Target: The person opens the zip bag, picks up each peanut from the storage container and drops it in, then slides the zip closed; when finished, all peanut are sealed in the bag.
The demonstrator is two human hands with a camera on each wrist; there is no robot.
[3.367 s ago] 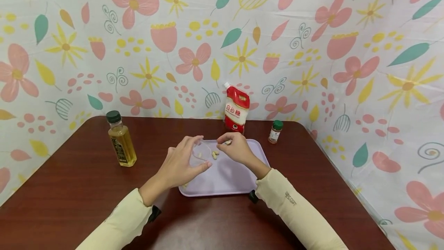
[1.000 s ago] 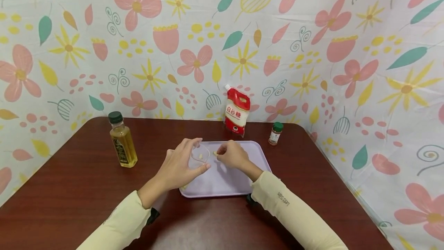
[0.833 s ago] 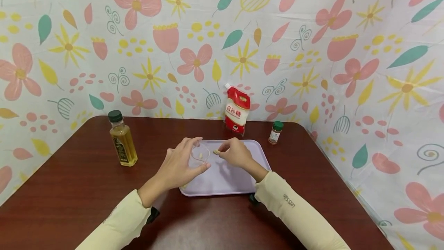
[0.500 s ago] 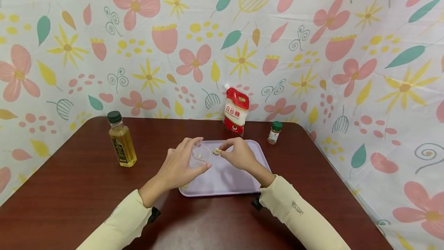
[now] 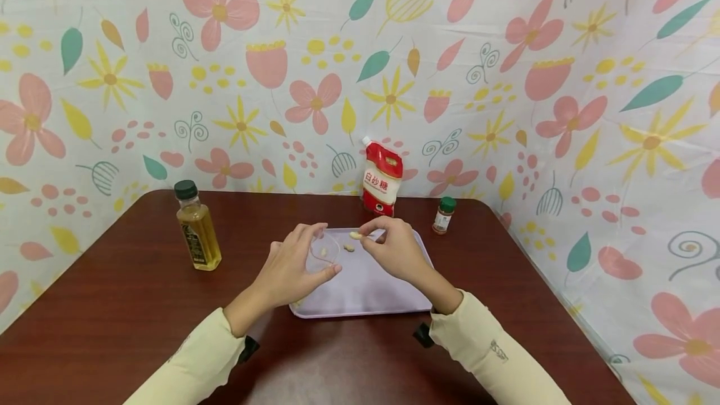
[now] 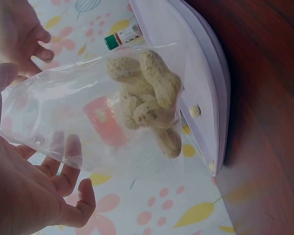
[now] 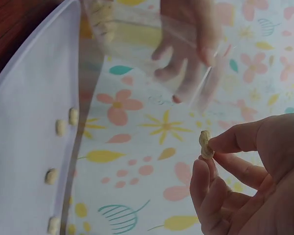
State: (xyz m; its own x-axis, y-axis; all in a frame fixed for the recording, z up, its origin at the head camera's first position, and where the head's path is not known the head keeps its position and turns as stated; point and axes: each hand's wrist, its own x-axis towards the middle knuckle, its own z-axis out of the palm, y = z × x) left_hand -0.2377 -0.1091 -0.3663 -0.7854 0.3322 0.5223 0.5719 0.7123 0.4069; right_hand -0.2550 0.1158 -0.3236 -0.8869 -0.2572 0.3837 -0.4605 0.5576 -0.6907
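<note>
Head view: both hands over lilac tray [image 5: 365,292]

Far left, we see an oil bottle [image 5: 199,236]. Next, left hand [image 5: 284,267], thumb and fingers curved wide, holds a clear bag [image 6: 49,105] with peanuts [image 6: 159,85] inside. Loose peanuts [image 5: 349,247] lie on the tray; sugar pouch [image 5: 382,181] stands behind. Right hand [image 5: 396,252] pinches one peanut [image 5: 355,235] above the tray, beside the bag. Rightmost, we have a green-lidded jar [image 5: 443,217].
</note>
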